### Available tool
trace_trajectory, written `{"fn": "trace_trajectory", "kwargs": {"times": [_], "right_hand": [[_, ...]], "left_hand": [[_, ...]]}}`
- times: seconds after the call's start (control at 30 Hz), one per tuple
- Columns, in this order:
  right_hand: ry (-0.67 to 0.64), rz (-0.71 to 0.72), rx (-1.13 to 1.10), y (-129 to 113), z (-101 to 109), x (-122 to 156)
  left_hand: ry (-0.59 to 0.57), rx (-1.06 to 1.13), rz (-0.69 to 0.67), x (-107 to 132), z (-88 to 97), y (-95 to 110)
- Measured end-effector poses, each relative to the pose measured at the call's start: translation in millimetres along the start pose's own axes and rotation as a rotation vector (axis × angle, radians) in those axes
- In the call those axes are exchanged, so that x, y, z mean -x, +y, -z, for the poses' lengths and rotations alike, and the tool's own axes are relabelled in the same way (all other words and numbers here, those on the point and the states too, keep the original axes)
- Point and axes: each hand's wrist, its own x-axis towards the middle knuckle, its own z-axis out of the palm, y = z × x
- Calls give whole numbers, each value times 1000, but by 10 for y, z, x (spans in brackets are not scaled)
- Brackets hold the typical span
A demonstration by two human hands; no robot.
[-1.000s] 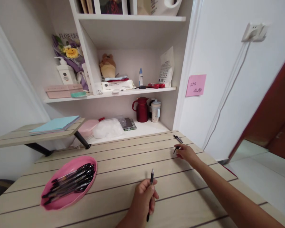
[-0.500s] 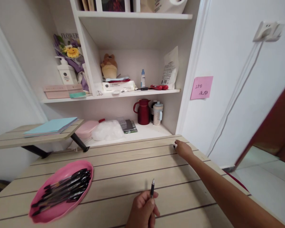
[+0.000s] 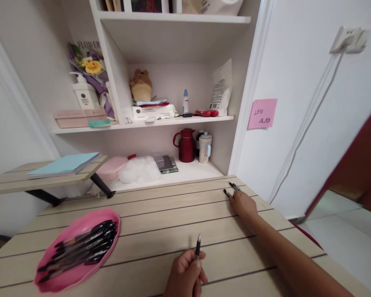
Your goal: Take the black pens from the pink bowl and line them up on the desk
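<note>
My left hand (image 3: pixel 185 276) is closed around a black pen (image 3: pixel 198 247) near the front edge of the wooden table (image 3: pixel 160 214), its tip pointing up. My right hand (image 3: pixel 243 204) reaches to the far right corner of the table, fingers bent around one black pen (image 3: pixel 226 193) whose end sticks out past my fingertips. A second black pen (image 3: pixel 234 186) lies on the table just beyond the fingertips. A pink oval tray (image 3: pixel 49 280) with several black pens in it sits at the front left.
Behind the table stands a white shelf unit with a red jug (image 3: pixel 185 144), a cup (image 3: pixel 205 147), a plush toy and bottles. A small raised wooden stand (image 3: pixel 18 177) with a blue folder is at the left. A pink sticky note (image 3: pixel 262 113) hangs on the right wall.
My right hand reached further to the table's far corner, then drew back a little with a pen. The second pen, covered half a second ago, shows again. My left hand kept its pen still.
</note>
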Motion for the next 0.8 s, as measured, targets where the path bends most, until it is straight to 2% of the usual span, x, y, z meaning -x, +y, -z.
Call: {"fn": "trace_trajectory", "kwargs": {"times": [0.27,0.43,0.67,0.8], "right_hand": [[25,-51,-13,0,32,-207],[24,-68,-45,-6,13,-226],[25,-81,-150,12,144,-95],[-27,-43,-275,-67,224,167]], "left_hand": [[-26,-18,-15,-30,31,-29],[-30,-43,-8,-28,36,-27],[-29,-41,-9,-10,25,-15],[-4,-3,2,29,-7,22]]}}
